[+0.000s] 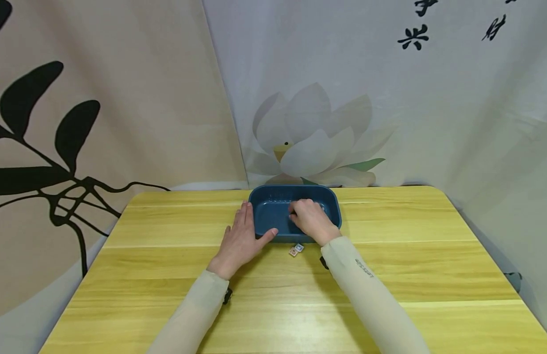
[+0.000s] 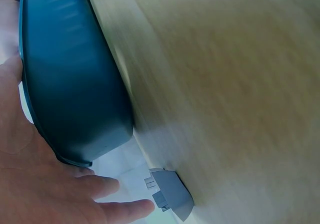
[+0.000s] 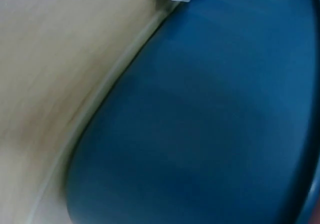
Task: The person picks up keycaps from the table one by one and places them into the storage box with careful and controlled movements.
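A dark blue rectangular tray [image 1: 277, 238] with rounded corners stands at the back of the table. At its left front corner my left hand [image 1: 240, 241] rests, fingers straight along the left side and thumb spread over the near rim. My right hand [image 1: 315, 219] reaches over the front rim into the tray, fingers curled downward. I cannot tell whether it holds something, since the back of the hand hides the fingertips. Just in front of the tray lie two small whitish pieces, one with orange marks [image 1: 293, 251] and one with blue marks [image 1: 299, 247].
Under everything is a wooden table [image 1: 388, 275], its back edge close to a hanging cloth [image 1: 189, 98] printed with leaves and a lotus. In the left wrist view a small grey piece [image 2: 172, 194] with short prongs sits past the left fingers.
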{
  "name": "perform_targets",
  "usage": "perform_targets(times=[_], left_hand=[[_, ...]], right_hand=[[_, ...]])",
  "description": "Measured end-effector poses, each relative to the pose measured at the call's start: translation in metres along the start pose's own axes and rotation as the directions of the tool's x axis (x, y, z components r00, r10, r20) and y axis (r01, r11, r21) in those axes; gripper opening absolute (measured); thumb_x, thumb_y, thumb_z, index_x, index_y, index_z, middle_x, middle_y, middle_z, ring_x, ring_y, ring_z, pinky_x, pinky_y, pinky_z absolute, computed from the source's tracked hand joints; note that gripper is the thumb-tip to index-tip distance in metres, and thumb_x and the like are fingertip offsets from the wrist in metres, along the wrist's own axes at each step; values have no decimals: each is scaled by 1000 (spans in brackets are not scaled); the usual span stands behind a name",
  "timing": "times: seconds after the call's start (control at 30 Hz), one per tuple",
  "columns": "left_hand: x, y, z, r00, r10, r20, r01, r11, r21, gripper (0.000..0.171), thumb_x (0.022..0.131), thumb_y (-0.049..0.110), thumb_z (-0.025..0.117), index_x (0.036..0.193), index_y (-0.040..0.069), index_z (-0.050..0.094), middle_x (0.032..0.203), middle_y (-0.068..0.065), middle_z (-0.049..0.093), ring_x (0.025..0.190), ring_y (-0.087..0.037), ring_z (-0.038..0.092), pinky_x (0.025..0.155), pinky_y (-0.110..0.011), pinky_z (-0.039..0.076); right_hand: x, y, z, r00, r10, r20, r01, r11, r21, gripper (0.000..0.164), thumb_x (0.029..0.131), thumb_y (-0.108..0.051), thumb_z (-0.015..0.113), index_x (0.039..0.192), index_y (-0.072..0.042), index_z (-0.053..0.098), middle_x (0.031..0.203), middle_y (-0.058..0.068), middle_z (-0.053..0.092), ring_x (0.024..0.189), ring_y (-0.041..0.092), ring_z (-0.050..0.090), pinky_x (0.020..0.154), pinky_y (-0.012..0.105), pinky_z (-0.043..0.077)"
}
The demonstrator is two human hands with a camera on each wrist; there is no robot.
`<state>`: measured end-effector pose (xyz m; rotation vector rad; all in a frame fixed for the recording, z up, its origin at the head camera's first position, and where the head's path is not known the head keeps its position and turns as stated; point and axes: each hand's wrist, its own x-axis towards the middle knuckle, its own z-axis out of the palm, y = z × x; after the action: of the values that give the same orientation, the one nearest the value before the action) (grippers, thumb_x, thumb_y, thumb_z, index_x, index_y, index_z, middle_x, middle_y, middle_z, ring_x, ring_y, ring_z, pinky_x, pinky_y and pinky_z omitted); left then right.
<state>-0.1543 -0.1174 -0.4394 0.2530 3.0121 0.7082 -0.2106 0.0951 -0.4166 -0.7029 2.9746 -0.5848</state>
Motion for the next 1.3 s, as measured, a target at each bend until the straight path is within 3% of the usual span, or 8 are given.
perform_targets(times=[0.37,0.57,0.77,1.0,1.3], left_hand=[[0,-2,0,1000,7,3,-7,1000,2,113,95,78,46,164,-3,6,173,-18,2,157,-39,14,114,-71,27],[1,-1,-1,1000,4,11,-4,1000,7,114,95,78,45,164,-3,5,173,-18,1,157,-40,14,114,-72,26],[1,0,0,1000,-10,18,10,1000,-4,113,95,77,47,164,-3,4,173,-17,-1,158,-39,11,115,-72,24],[1,-1,1,1000,-19,22,19,1000,-7,113,96,76,48,164,-2,3,173,-16,-2,158,-37,9,116,-71,23],[1,-2,0,1000,2,6,-2,1000,-8,113,95,76,48,164,-3,5,173,-17,0,157,-39,13,115,-71,24]], right_hand=[[-14,4,-9,996,35,-78,-37,999,-36,35,104,-29,66,131,-8,71,132,13,67,115,31,67,97,47,55],[-33,4,-16,984,-23,-174,13,998,-58,46,105,-38,62,143,-12,63,154,13,51,136,35,53,108,54,46],[-55,7,-25,959,-113,-261,84,989,-120,50,106,-43,59,143,-10,62,157,13,48,140,35,49,110,55,44],[-77,15,-30,954,-120,-274,83,986,-144,58,105,-48,57,147,-8,59,161,15,43,147,40,39,112,60,39],[-95,38,-31,975,-26,-221,-8,988,-152,76,103,-60,52,158,-7,43,167,15,32,152,42,28,116,62,32]])
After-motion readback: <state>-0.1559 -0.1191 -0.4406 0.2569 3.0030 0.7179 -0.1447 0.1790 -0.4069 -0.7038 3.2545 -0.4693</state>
